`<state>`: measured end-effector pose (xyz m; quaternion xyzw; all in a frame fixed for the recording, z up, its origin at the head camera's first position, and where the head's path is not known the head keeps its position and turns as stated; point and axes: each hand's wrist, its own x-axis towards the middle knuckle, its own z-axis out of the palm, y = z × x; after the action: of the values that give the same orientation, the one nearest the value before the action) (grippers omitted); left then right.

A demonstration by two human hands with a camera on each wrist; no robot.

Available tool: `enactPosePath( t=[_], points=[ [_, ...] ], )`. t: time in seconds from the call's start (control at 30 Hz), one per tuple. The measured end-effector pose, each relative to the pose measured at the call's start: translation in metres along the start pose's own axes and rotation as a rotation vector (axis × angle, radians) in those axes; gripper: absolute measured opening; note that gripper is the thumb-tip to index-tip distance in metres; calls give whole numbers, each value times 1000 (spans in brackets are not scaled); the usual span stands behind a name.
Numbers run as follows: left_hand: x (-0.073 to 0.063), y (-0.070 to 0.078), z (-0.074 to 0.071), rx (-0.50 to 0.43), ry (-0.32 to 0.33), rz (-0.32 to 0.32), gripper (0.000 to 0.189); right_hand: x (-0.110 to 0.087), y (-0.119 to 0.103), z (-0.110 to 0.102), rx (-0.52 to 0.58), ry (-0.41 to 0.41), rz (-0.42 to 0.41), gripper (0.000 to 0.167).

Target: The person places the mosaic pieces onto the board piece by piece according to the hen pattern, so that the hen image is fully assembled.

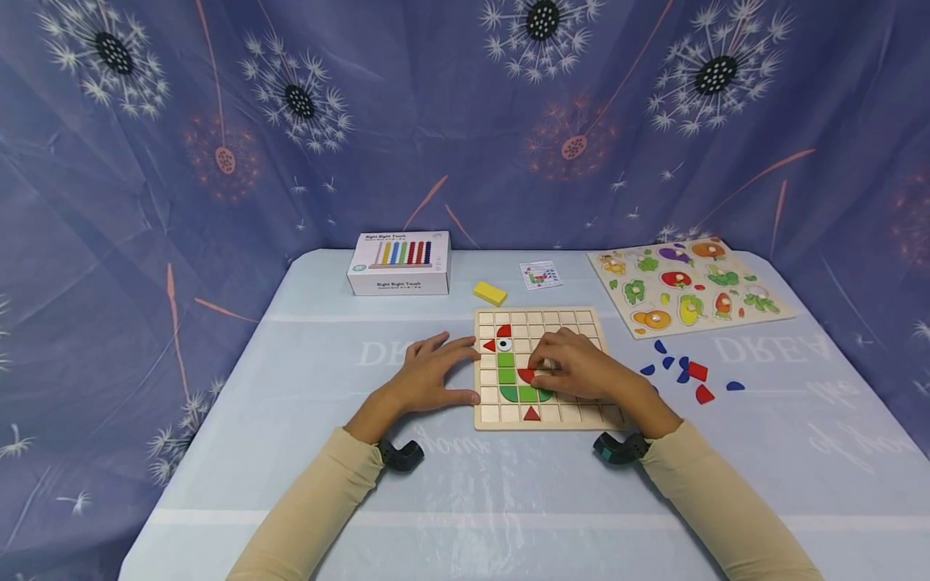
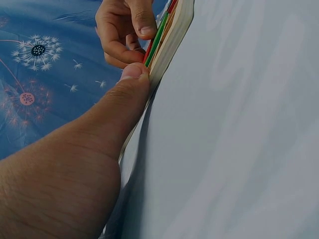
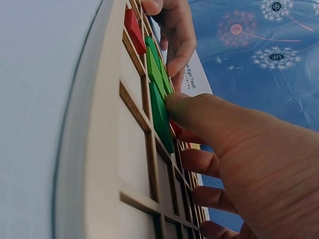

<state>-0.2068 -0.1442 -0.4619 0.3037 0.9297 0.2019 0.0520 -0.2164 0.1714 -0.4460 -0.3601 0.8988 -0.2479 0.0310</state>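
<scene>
A wooden grid board [image 1: 574, 413] lies on the table, with flat coloured pieces set in its cells in a bird-like figure. My right hand [image 1: 581, 367] is over the board, thumb and forefinger pinching a red curved piece [image 1: 526, 375] just above the green pieces [image 1: 506, 376]. In the right wrist view the thumb is beside a dark green piece [image 3: 160, 117], and the fingers partly hide the red one. My left hand [image 1: 429, 375] touches the board's left edge, its thumb and fingers spread. A red triangle [image 1: 532, 414] sits in the bottom row.
Loose blue half-round pieces [image 1: 735, 386] and red pieces [image 1: 697, 371] lie right of the board. Behind it are a yellow block [image 1: 490, 293], a picture card [image 1: 541, 275] and a white box [image 1: 400, 263]. A vegetable puzzle board [image 1: 690, 286] lies at the back right.
</scene>
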Motion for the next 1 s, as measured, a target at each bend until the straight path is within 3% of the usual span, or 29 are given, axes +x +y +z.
enactPosePath(
  t=[0.57, 0.7, 0.83, 1.0],
  points=[
    [1, -1, 1, 14, 0, 6, 73, -1, -1, -2, 4, -20, 28, 13],
    [1, -1, 1, 12, -3, 1, 73, -3, 0, -5, 13, -20, 2, 14],
    [1, -1, 1, 8, -1, -4, 73, -11, 5, -11, 18, 9, -22, 14],
    [2, -2, 1, 8, -1, -6, 74, -31, 17, -20, 31, 38, 15, 12]
  ],
)
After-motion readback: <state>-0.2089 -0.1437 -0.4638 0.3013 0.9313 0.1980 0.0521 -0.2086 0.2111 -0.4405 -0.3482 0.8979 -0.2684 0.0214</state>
